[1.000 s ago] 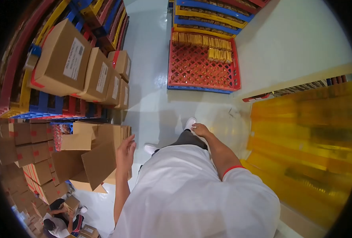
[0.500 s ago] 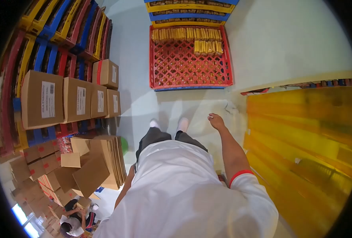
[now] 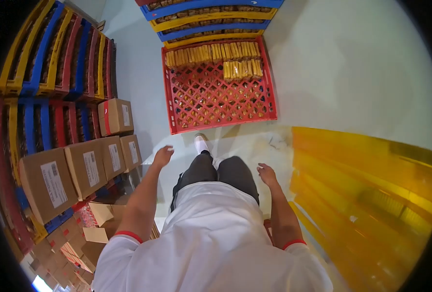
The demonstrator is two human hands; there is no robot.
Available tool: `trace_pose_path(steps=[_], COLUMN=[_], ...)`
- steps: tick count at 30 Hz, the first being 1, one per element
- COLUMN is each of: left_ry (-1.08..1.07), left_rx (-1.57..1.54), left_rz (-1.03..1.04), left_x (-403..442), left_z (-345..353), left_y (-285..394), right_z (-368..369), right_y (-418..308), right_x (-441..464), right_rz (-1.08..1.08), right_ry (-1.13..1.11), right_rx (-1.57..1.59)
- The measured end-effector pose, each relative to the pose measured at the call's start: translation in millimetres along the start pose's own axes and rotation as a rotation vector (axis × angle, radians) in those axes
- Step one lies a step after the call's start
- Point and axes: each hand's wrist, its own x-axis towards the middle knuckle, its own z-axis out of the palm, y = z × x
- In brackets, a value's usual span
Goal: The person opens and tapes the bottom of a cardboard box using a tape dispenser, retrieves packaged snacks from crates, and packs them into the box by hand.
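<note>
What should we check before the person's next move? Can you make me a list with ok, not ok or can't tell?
1. Left hand free: ok, nothing shows in it.
2. Right hand free: cannot tell, its fingers are curled and the palm is hidden.
3. Both hands clear of the red crate: ok, neither touches it.
4. Red crate's top fully covered: not ok, the yellow packets fill only the far row and part of a second.
5. Right hand clear of the yellow sheet: ok, they are apart.
</note>
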Motion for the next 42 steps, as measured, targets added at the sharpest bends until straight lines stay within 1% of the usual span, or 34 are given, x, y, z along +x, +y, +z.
trace_pose_path(steps=[1, 2, 4, 6, 8, 9, 10, 12, 14, 16, 17, 18, 20, 22, 23, 24, 25, 26, 28, 29, 31, 32, 34, 35, 36, 37, 38, 40, 41, 42], left_ry=[0.019, 0.039, -0.041, -0.024, -0.036, -0.048, -0.052, -0.187, -0.198, -0.213, -0.248, -0.249, -0.231, -0.245, -0.208, -0.177, -0.153, -0.129, -0.157, -0.158, -0.152, -0.156, -0.061, -0.064, -0.047, -0.039, -0.03, 0.068, 0.063, 0.062], left_rx=[0.03, 0.06, 0.014, -0.002, -0.054, -0.103, -0.108, -0.213, -0.206, -0.813, -0.852, -0.853, -0.775, -0.769, -0.72, -0.669, -0.684, -0.701, -0.625, -0.629, -0.672, -0.679, -0.487, -0.491, -0.652, -0.732, -0.812, -0.634, -0.632, -0.643], left_rz=[0.07, 0.138, 0.209, 0.283, 0.27, 0.267, 0.241, 0.158, 0.099, -0.216, -0.28, -0.305, -0.392, -0.398, -0.308, -0.218, -0.157, -0.096, -0.155, -0.16, -0.198, -0.205, -0.143, -0.149, -0.161, -0.169, -0.178, -0.137, -0.143, -0.142], left_x=[21, 42, 81, 100, 126, 136, 143, 155, 166, 169, 174, 184, 206, 240, 260, 282, 305, 329, 377, 397, 432, 455, 492, 497, 497, 503, 509, 528, 526, 520], left_z=[-5, -9, -15, -13, 7, 19, 30, 51, 84, 108, 117, 131, 157, 172, 176, 178, 178, 176, 159, 148, 135, 142, 154, 160, 156, 164, 172, 212, 219, 222], left_y=[28, 52, 102, 157, 185, 195, 204, 221, 227, 248, 256, 261, 267, 280, 288, 297, 307, 318, 342, 359, 385, 381, 378, 379, 391, 392, 392, 366, 361, 360], right_z=[-9, -17, -35, -35, -35, -34, -37, -46, -52, -74, -92, -110, -132, -152, -155, -152, -148, -152, -166, -158, -137, -135, -131, -130, -133, -135, -137, -135, -131, -126], right_y=[5, 1, -9, -2, -6, -8, -18, -40, -53, -77, -104, -130, -151, -157, -157, -147, -139, -143, -166, -158, -134, -132, -135, -138, -146, -150, -154, -156, -155, -150], right_x=[9, 16, 31, 59, 94, 116, 134, 181, 236, 294, 319, 342, 388, 434, 460, 489, 508, 516, 530, 549, 592, 604, 620, 626, 629, 634, 637, 640, 637, 633], right_rz=[-0.005, 0.007, 0.083, 0.073, 0.006, -0.068, -0.062, -0.128, -0.215, -0.241, -0.193, -0.144, -0.139, -0.271, -0.268, -0.326, -0.381, -0.371, -0.359, -0.357, -0.501, -0.498, -0.459, -0.457, -0.376, -0.295, -0.292, -0.258, -0.251, -0.214], right_ry=[0.043, 0.033, 0.046, 0.036, 0.022, 0.015, -0.01, -0.107, -0.12, -0.207, -0.208, -0.214, -0.104, -0.065, -0.073, 0.063, 0.202, 0.196, 0.145, 0.14, 0.315, 0.308, 0.332, 0.326, 0.279, 0.232, 0.227, 0.112, 0.107, 0.13], right_rx=[0.013, 0.008, 0.199, 0.186, 0.131, 0.064, 0.058, -0.09, -0.27, -0.323, -0.295, -0.272, -0.189, -0.05, -0.046, -0.094, -0.144, -0.142, -0.096, -0.1, -0.128, -0.135, -0.124, -0.129, -0.1, -0.071, -0.072, 0.157, 0.159, 0.07])
